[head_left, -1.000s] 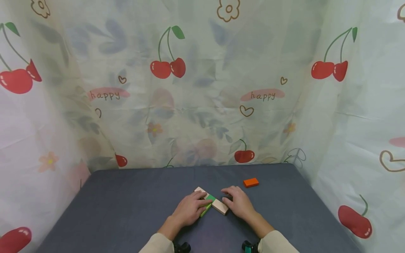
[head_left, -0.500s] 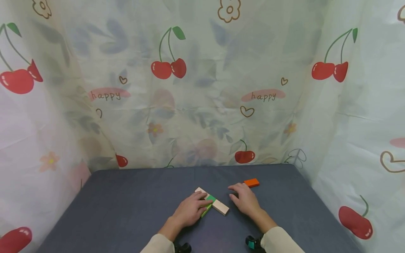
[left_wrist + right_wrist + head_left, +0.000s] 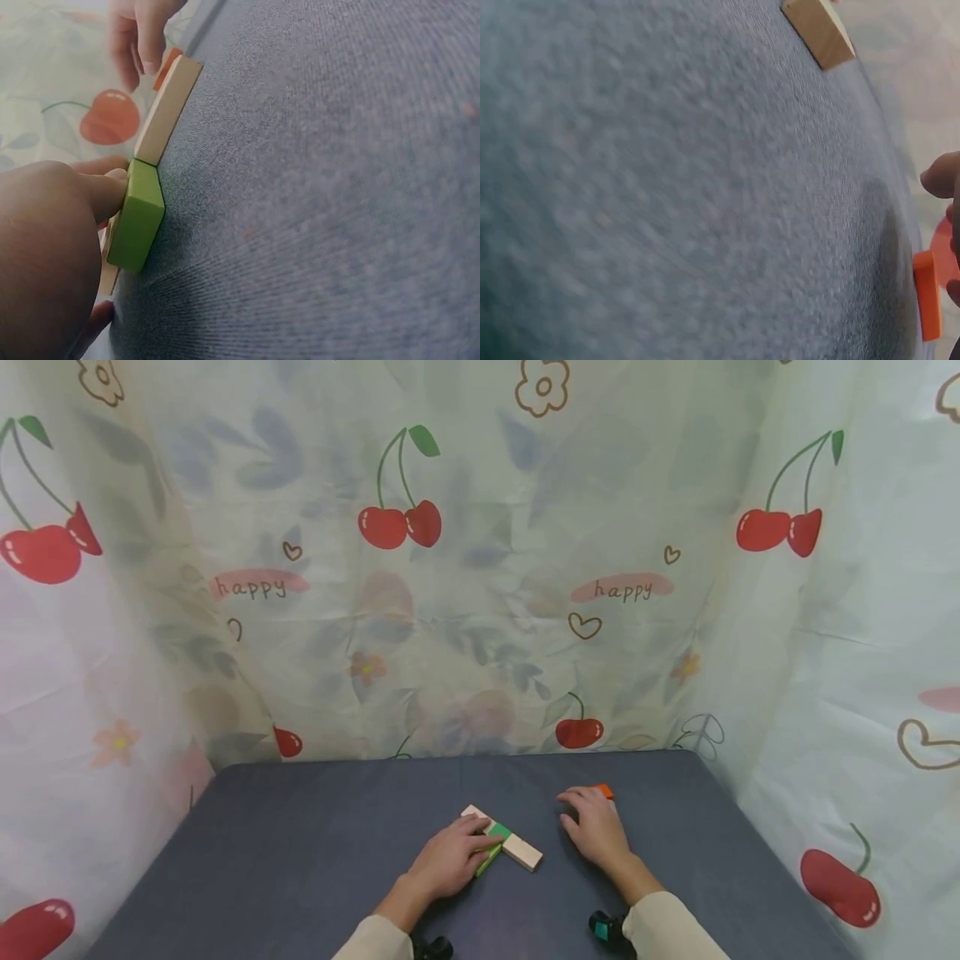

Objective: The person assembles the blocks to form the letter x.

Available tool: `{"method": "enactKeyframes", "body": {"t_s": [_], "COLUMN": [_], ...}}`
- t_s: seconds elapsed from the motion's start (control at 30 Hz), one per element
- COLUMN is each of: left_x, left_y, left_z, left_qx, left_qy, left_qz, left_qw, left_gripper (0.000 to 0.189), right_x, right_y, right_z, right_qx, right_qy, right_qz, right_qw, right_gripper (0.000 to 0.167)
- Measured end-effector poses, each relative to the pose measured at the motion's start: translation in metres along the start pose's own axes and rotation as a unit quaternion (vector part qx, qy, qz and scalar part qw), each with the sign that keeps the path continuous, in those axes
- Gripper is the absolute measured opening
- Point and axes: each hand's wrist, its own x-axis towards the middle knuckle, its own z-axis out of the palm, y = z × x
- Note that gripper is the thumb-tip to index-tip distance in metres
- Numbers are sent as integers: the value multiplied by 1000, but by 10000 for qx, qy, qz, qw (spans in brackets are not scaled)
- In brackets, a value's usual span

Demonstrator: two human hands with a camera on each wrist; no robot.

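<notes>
My left hand (image 3: 447, 856) lies over a green block (image 3: 500, 832), its fingers touching it and reaching onto the far plain wooden block (image 3: 472, 810). Another plain wooden block (image 3: 523, 852) extends from the green one toward the right. In the left wrist view, the green block (image 3: 139, 225) meets the end of a wooden block (image 3: 169, 112); the hand partly hides what lies behind. My right hand (image 3: 596, 831) hovers with loosely bent fingers near an orange block (image 3: 603, 791), which it partly covers in the head view. The right wrist view shows the orange block (image 3: 928, 296) beside the fingers.
The blocks lie on a dark grey cloth-covered table (image 3: 322, 835). A white curtain (image 3: 480, 568) printed with cherries and flowers encloses the back and both sides. Dark wrist devices sit at both cuffs.
My right hand has moved away from the right wooden block, rightward and slightly farther from me, to the orange block. My left hand and the blocks have stayed in place.
</notes>
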Motion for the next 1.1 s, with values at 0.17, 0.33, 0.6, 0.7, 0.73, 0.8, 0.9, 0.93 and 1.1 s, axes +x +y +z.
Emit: {"method": "enactKeyframes", "body": {"t_s": [0.17, 0.33, 0.6, 0.7, 0.73, 0.8, 0.9, 0.93, 1.1], "left_x": [-1, -1, 0, 1, 1, 1, 1, 1, 2], "left_y": [-1, -1, 0, 1, 1, 1, 2, 2, 1], "left_z": [0, 0, -2, -2, -2, -2, -2, -2, -2], "left_qx": [-22, -8, 3, 15, 16, 18, -6, -14, -13], "left_qy": [85, 10, -169, -197, -197, -207, -234, -234, -207], "left_qz": [28, -32, -121, -151, -156, -176, -202, -198, -141], "left_qw": [10000, 10000, 9998, 9997, 9997, 9996, 9995, 9995, 9997], "left_gripper": [36, 36, 37, 37, 37, 37, 37, 37, 37], "right_x": [1, 0, -1, -1, -1, -1, 0, 0, 2], "right_y": [9, 16, 24, 25, 26, 27, 28, 29, 31], "right_z": [4, 6, 4, 4, 4, 4, 3, 3, 1], "right_qx": [-143, -273, -369, -371, -375, -376, -386, -395, -382], "right_qy": [20, 59, -208, -323, -350, -408, -492, -528, -650], "right_qz": [113, 246, 545, 602, 608, 629, 685, 711, 824], "right_qw": [9998, 9993, 9976, 9970, 9968, 9965, 9957, 9953, 9937], "right_gripper": [26, 27, 31, 35, 37, 40, 42, 43, 46]}}
